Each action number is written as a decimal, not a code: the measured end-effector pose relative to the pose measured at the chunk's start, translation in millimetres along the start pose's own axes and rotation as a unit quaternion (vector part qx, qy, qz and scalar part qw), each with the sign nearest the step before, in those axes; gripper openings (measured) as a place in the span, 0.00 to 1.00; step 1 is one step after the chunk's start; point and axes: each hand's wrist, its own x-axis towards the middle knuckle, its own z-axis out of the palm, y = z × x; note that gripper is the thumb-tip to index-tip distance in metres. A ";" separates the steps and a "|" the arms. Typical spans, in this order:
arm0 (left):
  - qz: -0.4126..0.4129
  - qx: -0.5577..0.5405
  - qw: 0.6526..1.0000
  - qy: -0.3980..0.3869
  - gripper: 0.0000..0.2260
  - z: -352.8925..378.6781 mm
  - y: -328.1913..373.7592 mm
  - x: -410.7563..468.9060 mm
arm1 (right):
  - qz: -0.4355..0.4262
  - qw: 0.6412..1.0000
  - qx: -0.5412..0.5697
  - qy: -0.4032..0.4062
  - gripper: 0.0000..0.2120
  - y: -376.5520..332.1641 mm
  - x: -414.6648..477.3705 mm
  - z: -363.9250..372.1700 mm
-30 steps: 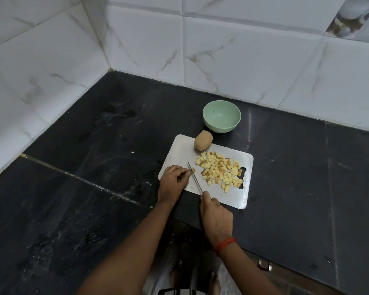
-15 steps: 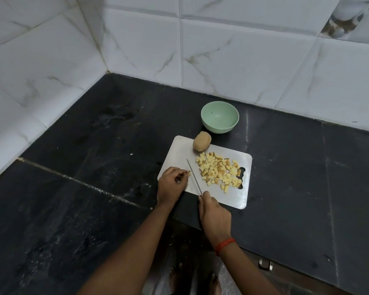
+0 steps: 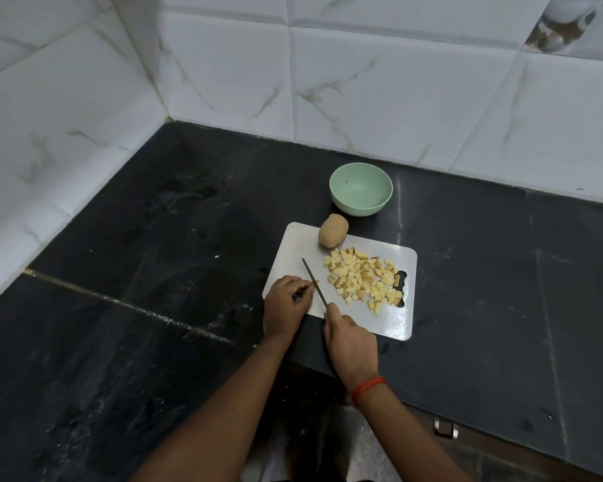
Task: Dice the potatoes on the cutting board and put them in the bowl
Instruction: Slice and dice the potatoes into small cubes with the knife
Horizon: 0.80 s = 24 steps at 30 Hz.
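Black counter (image 3: 154,307) is carrying the cutting board (image 3: 293,245); the right hand (image 3: 350,342) is gripping the knife (image 3: 314,280), the left hand (image 3: 286,304) pinching a potato scrap (image 3: 316,282). Cubes (image 3: 362,276) lying alongside are probably light and slippery, best scooped.

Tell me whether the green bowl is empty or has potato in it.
Empty. The green bowl shows a bare inside, with no potato pieces; the diced potato lies heaped on the cutting board.

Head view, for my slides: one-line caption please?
Right hand holds a knife beside the left hand on a cutting board with diced potato and one whole potato; green bowl empty.
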 end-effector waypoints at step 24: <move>-0.016 -0.026 0.999 0.028 0.05 2.4 -2.6 2.1 | -0.040 0.991 0.105 0.079 0.14 12.3 -0.9 7.9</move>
